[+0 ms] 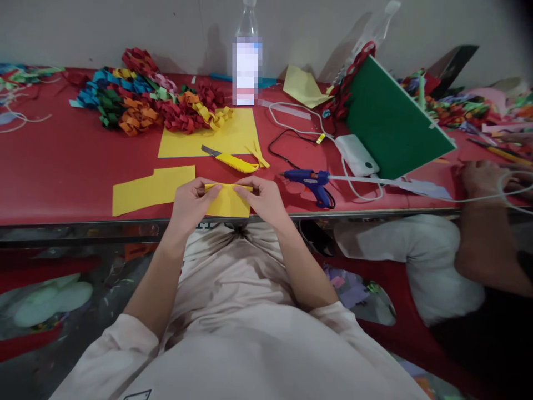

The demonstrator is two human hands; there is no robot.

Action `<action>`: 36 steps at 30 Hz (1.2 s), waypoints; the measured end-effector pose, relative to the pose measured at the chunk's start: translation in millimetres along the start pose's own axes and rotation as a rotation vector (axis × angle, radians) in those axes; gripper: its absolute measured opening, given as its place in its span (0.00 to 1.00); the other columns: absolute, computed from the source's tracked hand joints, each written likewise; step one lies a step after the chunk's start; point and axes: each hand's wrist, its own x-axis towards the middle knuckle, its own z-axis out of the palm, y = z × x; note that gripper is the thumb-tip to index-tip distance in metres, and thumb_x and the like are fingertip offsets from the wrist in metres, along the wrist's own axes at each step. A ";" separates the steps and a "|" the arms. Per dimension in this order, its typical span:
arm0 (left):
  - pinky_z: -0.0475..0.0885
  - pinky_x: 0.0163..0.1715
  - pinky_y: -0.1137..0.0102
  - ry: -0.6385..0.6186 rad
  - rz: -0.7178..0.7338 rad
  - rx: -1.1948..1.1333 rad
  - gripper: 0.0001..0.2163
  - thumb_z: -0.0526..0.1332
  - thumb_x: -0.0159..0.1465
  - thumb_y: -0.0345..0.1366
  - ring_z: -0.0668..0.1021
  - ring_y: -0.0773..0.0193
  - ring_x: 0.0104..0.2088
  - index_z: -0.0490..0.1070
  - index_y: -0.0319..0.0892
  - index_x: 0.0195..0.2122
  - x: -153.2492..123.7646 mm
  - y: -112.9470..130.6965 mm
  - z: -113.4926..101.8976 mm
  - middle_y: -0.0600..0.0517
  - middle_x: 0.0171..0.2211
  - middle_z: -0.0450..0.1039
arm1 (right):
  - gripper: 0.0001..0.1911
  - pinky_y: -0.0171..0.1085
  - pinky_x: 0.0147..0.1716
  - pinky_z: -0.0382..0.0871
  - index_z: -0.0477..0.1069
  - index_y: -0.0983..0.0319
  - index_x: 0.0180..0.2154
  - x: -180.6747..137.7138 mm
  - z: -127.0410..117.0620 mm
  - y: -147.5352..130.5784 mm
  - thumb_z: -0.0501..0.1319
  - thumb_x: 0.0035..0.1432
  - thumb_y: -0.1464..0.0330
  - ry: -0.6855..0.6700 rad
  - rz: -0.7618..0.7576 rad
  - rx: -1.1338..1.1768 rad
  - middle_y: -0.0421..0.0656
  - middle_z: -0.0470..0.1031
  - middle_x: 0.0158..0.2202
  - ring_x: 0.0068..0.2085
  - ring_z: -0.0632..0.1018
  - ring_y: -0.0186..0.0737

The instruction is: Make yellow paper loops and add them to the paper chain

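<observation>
Both my hands hold one small yellow paper piece [228, 203] at the near edge of the red table [62, 166]. My left hand [192, 203] pinches its left end, fingers closed on the folded top edge. My right hand [260, 200] pinches the right end the same way. A larger yellow cut sheet [152, 189] lies flat just to the left. A yellow utility knife [231, 160] with its blade out lies just beyond my hands, next to thin yellow strips [259, 155].
A big yellow sheet [216, 136] and a pile of coloured paper chains [145, 103] lie further back. A blue glue gun [312, 183], white adapter [357, 155], cables, a bottle [246, 61] and a green board [391, 119] stand right. Another person's hand [483, 178] rests far right.
</observation>
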 end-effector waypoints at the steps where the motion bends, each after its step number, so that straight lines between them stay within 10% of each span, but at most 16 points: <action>1: 0.75 0.32 0.73 -0.007 0.002 0.006 0.14 0.75 0.54 0.42 0.79 0.65 0.29 0.79 0.39 0.36 -0.7 0.1 -0.1 0.52 0.29 0.79 | 0.14 0.34 0.35 0.74 0.82 0.63 0.38 0.6 0.8 -0.6 0.69 0.57 0.58 0.006 0.001 -0.014 0.43 0.84 0.36 0.35 0.81 0.38; 15: 0.73 0.32 0.71 0.032 0.141 0.271 0.19 0.62 0.67 0.52 0.79 0.61 0.33 0.82 0.41 0.42 -6.1 3.3 -7.5 0.50 0.31 0.78 | 0.12 0.37 0.43 0.75 0.84 0.61 0.39 0.0 -4.5 -0.4 0.66 0.58 0.62 -0.020 0.008 0.059 0.44 0.86 0.39 0.41 0.83 0.41; 19: 0.78 0.44 0.66 -0.248 0.247 0.221 0.38 0.72 0.55 0.57 0.81 0.53 0.48 0.69 0.48 0.64 -10.9 6.8 -24.4 0.43 0.50 0.77 | 0.12 0.39 0.44 0.75 0.84 0.61 0.39 3.9 -8.0 4.8 0.67 0.57 0.61 0.044 0.034 0.164 0.44 0.85 0.40 0.42 0.83 0.42; 23: 0.74 0.58 0.61 -0.329 0.379 0.252 0.37 0.77 0.52 0.49 0.73 0.48 0.63 0.69 0.48 0.62 -12.1 7.8 -27.9 0.41 0.64 0.67 | 0.11 0.38 0.43 0.76 0.84 0.61 0.37 6.0 -6.9 4.5 0.68 0.56 0.61 0.056 0.044 0.188 0.44 0.85 0.38 0.41 0.83 0.42; 31: 0.80 0.38 0.71 -0.146 0.205 0.179 0.31 0.70 0.62 0.45 0.82 0.63 0.34 0.63 0.43 0.64 -6.6 12.9 -3.5 0.48 0.39 0.79 | 0.13 0.36 0.35 0.76 0.83 0.62 0.40 2.3 -5.2 2.3 0.66 0.59 0.60 -0.004 0.022 0.154 0.44 0.84 0.36 0.34 0.82 0.40; 36: 0.79 0.39 0.72 -0.127 0.250 0.208 0.22 0.70 0.62 0.45 0.82 0.64 0.38 0.70 0.43 0.54 -8.5 10.0 -4.3 0.46 0.45 0.79 | 0.22 0.35 0.32 0.74 0.82 0.62 0.44 -1.9 -9.8 -6.3 0.59 0.66 0.52 -0.037 -0.010 0.110 0.44 0.83 0.34 0.32 0.81 0.39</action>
